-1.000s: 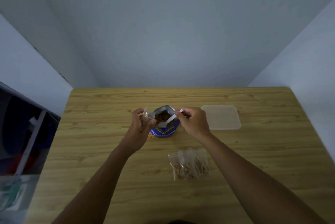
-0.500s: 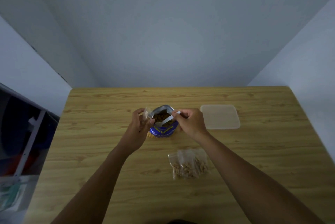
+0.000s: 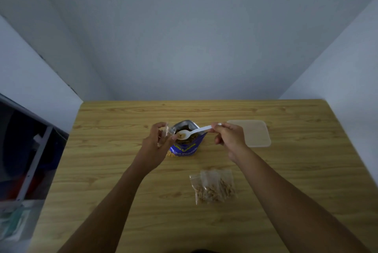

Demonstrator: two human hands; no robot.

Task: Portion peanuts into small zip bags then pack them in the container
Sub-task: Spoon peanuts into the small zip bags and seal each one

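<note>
A blue peanut bag (image 3: 187,147) stands open in the middle of the wooden table (image 3: 286,171). My left hand (image 3: 156,146) holds a small clear zip bag (image 3: 166,131) just left of the bag's mouth. My right hand (image 3: 230,138) pinches the handle of a white plastic spoon (image 3: 194,131). The spoon's bowl carries a few peanuts above the bag's mouth, close to the zip bag. Filled zip bags of peanuts (image 3: 213,186) lie flat nearer to me. A clear plastic container (image 3: 252,133) sits to the right of my right hand.
The table stands in a corner between pale walls. A dark shelf unit with a white frame (image 3: 30,160) stands off the table's left edge. A few loose peanuts (image 3: 170,153) lie at the blue bag's left foot.
My right hand has drawn back to the right and lifted the spoon out of the blue bag with peanuts in it. My left hand stays put with the zip bag.
</note>
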